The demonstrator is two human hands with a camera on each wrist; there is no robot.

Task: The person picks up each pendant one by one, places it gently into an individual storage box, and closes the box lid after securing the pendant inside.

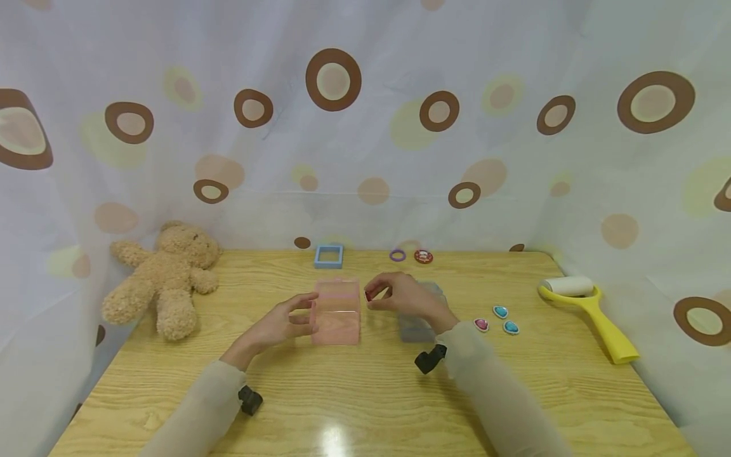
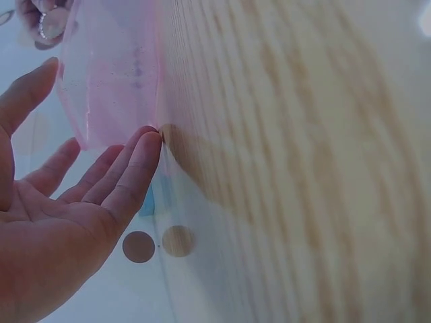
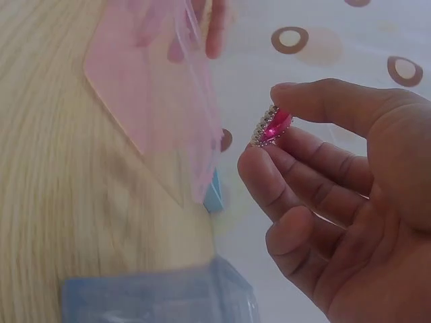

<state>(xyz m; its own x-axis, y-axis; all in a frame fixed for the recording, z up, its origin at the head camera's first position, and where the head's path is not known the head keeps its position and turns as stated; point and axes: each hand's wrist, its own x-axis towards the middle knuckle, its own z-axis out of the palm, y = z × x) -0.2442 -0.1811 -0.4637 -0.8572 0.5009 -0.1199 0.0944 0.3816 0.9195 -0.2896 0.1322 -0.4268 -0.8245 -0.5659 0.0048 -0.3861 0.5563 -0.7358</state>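
Observation:
Between thumb and fingers my right hand (image 1: 407, 295) pinches a pink gem with a beaded silver rim (image 3: 271, 126), held up just right of a clear pink plastic box (image 1: 335, 327). The box has its lid raised at the back. My left hand (image 1: 285, 322) is beside the box's left side, fingers extended, with fingertips at its edge in the left wrist view. Under my right forearm stands a clear bluish box (image 1: 415, 330), partly hidden. Farther right on the table lie two blue gems (image 1: 500, 311) and a pink gem (image 1: 481, 325).
A teddy bear (image 1: 165, 279) sits at the table's left back. Along the back edge lie a blue square frame (image 1: 329, 256), a purple ring (image 1: 397, 255) and a red round chip (image 1: 423, 256). A yellow-handled lint roller (image 1: 605, 324) lies at the right.

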